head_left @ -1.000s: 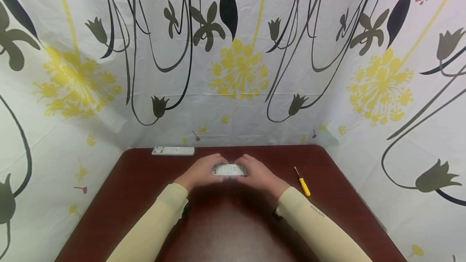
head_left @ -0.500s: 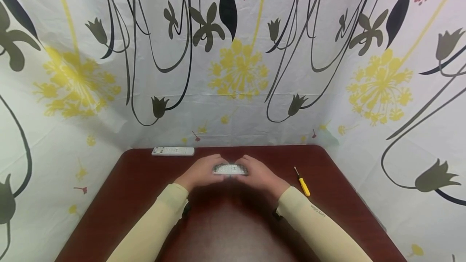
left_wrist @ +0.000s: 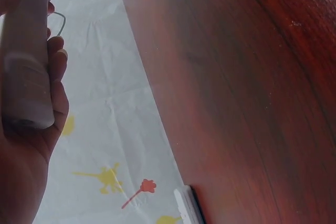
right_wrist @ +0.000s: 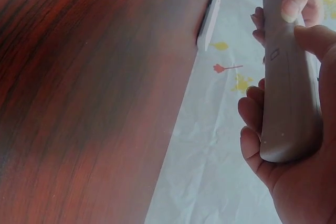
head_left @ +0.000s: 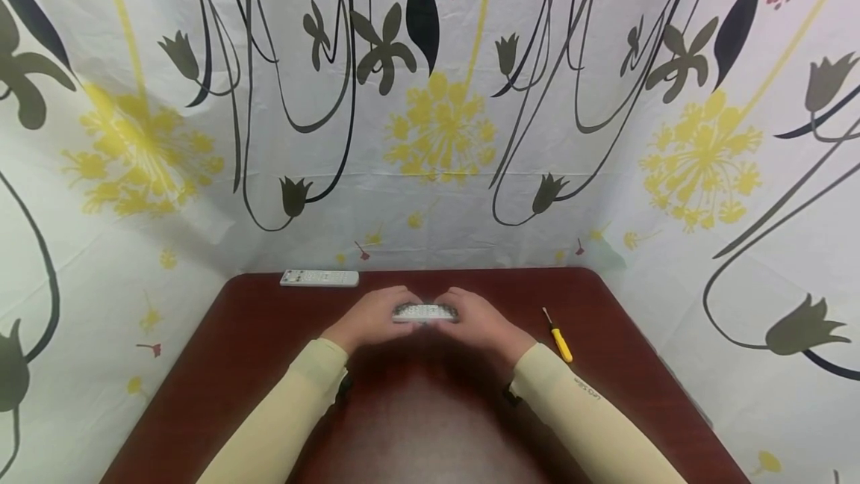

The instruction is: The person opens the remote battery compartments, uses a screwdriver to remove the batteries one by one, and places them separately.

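Note:
A light-coloured remote control (head_left: pixel 425 312) is held level between both hands above the table, buttons showing in the head view. My left hand (head_left: pixel 373 316) grips its left end, fingers curled behind and thumb on the near side. At the other end my right hand (head_left: pixel 478 323) grips it the same way. Both wrist views show the plain underside of the remote (right_wrist: pixel 287 98), with a small square mark near its middle; in the left wrist view the remote (left_wrist: pixel 26 72) runs along the palm. The two thumbs lie close together on it.
A second white remote (head_left: pixel 319 278) lies at the back left edge of the dark red table (head_left: pixel 416 424). To the right lies a screwdriver (head_left: pixel 561 343) with a yellow handle. A flower-patterned cloth (head_left: pixel 430 222) hangs round the back and sides of the table.

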Demonstrator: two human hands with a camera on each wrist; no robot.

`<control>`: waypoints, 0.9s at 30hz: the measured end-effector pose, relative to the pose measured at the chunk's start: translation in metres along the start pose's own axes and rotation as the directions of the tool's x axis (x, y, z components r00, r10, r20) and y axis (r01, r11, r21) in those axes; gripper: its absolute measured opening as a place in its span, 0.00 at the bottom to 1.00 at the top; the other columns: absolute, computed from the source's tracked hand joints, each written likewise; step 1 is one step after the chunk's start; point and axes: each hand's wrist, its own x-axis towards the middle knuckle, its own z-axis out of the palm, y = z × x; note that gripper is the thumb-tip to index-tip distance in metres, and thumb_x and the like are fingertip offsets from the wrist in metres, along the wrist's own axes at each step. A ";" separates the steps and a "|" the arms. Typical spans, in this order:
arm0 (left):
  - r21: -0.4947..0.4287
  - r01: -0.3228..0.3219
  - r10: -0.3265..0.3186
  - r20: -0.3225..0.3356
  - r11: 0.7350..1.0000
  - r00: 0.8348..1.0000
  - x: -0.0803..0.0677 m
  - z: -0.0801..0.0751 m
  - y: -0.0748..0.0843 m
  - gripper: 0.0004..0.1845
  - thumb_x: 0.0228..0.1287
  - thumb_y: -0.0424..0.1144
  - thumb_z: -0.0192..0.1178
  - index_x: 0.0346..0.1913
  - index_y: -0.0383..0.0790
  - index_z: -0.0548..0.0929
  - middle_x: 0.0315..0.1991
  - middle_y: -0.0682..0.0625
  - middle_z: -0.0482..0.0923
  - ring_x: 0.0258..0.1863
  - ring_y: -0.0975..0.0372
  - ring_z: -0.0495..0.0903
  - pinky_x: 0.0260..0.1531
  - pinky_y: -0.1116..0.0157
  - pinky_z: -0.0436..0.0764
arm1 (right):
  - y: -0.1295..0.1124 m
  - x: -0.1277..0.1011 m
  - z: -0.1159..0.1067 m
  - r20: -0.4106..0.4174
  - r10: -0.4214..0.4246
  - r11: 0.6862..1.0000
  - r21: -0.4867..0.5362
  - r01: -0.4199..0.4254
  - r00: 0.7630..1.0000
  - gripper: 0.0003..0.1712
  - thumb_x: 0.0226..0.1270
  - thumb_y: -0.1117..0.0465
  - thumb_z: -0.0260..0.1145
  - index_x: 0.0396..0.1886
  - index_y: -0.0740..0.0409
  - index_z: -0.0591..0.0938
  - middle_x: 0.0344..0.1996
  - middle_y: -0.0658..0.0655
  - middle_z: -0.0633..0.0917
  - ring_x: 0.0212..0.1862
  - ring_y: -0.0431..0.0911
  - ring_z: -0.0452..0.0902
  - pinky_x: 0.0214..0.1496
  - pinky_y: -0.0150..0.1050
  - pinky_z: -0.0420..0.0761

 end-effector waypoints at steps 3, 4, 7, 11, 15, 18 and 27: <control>0.007 -0.013 0.013 -0.002 1.000 1.000 0.001 0.001 -0.002 0.13 0.72 0.54 0.73 0.56 0.63 0.87 0.49 0.68 0.82 0.47 0.70 0.80 0.55 0.61 0.83 | 0.000 0.000 -0.002 0.013 0.007 0.999 0.032 -0.008 1.000 0.19 0.79 0.40 0.72 0.57 0.46 0.89 0.44 0.41 0.83 0.42 0.39 0.79 0.47 0.41 0.82; 0.009 -0.018 0.018 -0.004 1.000 1.000 0.002 0.001 -0.002 0.13 0.72 0.52 0.73 0.56 0.62 0.88 0.49 0.68 0.82 0.47 0.70 0.80 0.55 0.61 0.83 | 0.000 0.000 -0.002 0.016 0.010 0.999 0.039 -0.011 1.000 0.19 0.79 0.40 0.72 0.56 0.46 0.89 0.44 0.41 0.84 0.42 0.39 0.79 0.47 0.41 0.83; 0.018 -0.028 0.028 -0.007 0.999 1.000 0.003 0.001 -0.002 0.13 0.71 0.48 0.74 0.56 0.61 0.88 0.49 0.67 0.83 0.48 0.69 0.81 0.55 0.60 0.83 | 0.000 0.001 -0.004 0.019 0.017 0.998 0.061 -0.018 1.000 0.19 0.79 0.39 0.72 0.54 0.46 0.90 0.43 0.41 0.85 0.42 0.39 0.79 0.47 0.41 0.83; 0.022 -0.030 0.030 -0.009 0.999 1.000 0.004 0.000 0.000 0.13 0.71 0.45 0.75 0.55 0.60 0.88 0.49 0.66 0.83 0.48 0.69 0.81 0.55 0.61 0.83 | -0.001 0.002 -0.005 0.018 0.028 0.997 0.065 -0.029 0.999 0.18 0.78 0.39 0.72 0.52 0.46 0.91 0.42 0.40 0.87 0.42 0.38 0.80 0.48 0.41 0.83; 0.033 -0.029 0.030 -0.012 0.999 0.999 0.005 0.000 0.001 0.13 0.70 0.43 0.76 0.54 0.59 0.88 0.48 0.66 0.84 0.47 0.69 0.81 0.55 0.61 0.83 | -0.001 0.004 -0.006 0.018 0.037 0.997 0.067 -0.038 0.999 0.15 0.78 0.40 0.73 0.49 0.44 0.92 0.40 0.37 0.88 0.42 0.37 0.81 0.48 0.40 0.84; 0.048 -0.031 0.032 -0.012 0.998 0.999 0.005 0.000 0.001 0.12 0.70 0.43 0.76 0.53 0.58 0.89 0.48 0.65 0.84 0.46 0.69 0.81 0.55 0.61 0.83 | -0.001 0.004 -0.005 0.027 0.047 0.996 0.079 -0.049 0.999 0.15 0.78 0.40 0.73 0.48 0.43 0.92 0.39 0.35 0.88 0.42 0.35 0.82 0.48 0.40 0.84; 0.048 -0.015 0.015 0.000 0.999 1.000 0.005 0.000 0.002 0.10 0.71 0.43 0.76 0.51 0.58 0.89 0.47 0.66 0.84 0.46 0.68 0.81 0.55 0.61 0.84 | -0.001 0.003 -0.005 0.045 0.058 0.991 0.121 -0.063 0.997 0.16 0.79 0.37 0.71 0.46 0.41 0.92 0.37 0.35 0.88 0.40 0.35 0.83 0.47 0.41 0.85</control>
